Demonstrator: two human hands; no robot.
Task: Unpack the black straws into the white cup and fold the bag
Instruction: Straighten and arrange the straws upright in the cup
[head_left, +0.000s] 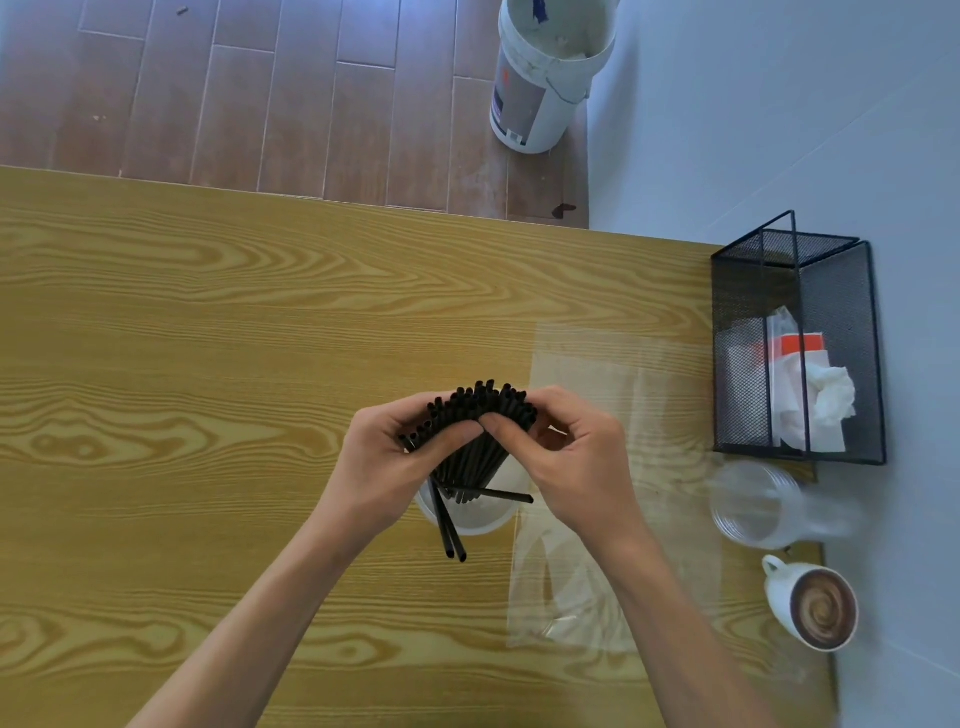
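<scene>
**Straw bundle held over the cup, both hands on it**

Nearest you, your two bare forearms reach in from the bottom edge over the wood-grain table (156, 322), a yellow laminate with dark wavy rings. Just right of your right wrist the bag (587, 519) lies flat on the table, a long, clear, glossy plastic sleeve running away from you.

Below your palms sits the white cup (470, 522), round and smooth, mostly hidden by the hands. Three loose strays lean out of it: two point back toward you over the near rim, one lies almost level, pointing right under your right hand.

Your left hand (387, 462) curls round the black straws (475, 415), thumb across the front of the bundle. Your right hand (571, 457) pinches the same bundle from the other side, its thumb tip touching your left thumb. The bundle's long axis runs steeply down into the cup, the open tube ends fanned out above your fingertips (thin, matte, round-mouthed tubes).

Right of your right hand stand a coffee mug (810, 603) in white ceramic with a brown swirl on top, a clear plastic cup (753, 506) that is blurred, and beyond them a black wire-mesh basket (800, 338) holding crumpled white paper.

Beyond your fingertips, past the table's far edge, a white plastic bucket (545, 78) stands on brown plank flooring.
</scene>
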